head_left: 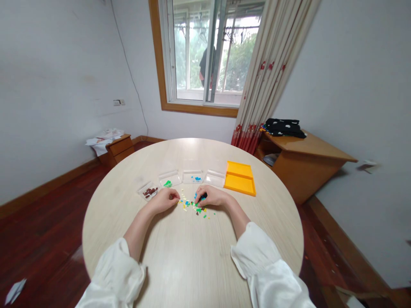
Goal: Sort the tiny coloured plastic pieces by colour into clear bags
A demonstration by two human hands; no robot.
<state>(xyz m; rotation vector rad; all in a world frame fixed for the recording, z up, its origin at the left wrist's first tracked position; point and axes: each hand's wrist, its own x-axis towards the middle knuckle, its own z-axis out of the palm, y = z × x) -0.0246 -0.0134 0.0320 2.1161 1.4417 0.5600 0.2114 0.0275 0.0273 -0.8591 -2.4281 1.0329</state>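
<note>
A scatter of small coloured pieces (192, 206), blue, green and yellow, lies on the round pale wooden table (192, 252). My left hand (165, 199) rests at the left edge of the scatter with fingers curled together in a pinch; what they hold is too small to make out. My right hand (210, 196) sits at the right edge, fingers curled over a dark and blue piece (202, 196). Behind the hands stand several clear trays: one with brown pieces (148, 191), one with green pieces (169, 179), one with blue pieces (192, 176) and one that looks empty (215, 178).
An orange tray (240, 178) lies at the right end of the row. A wooden desk (302, 160) with dark cloth stands beyond the table on the right, and a small cabinet (117, 147) with papers on the left. A person stands outside the window (205, 64).
</note>
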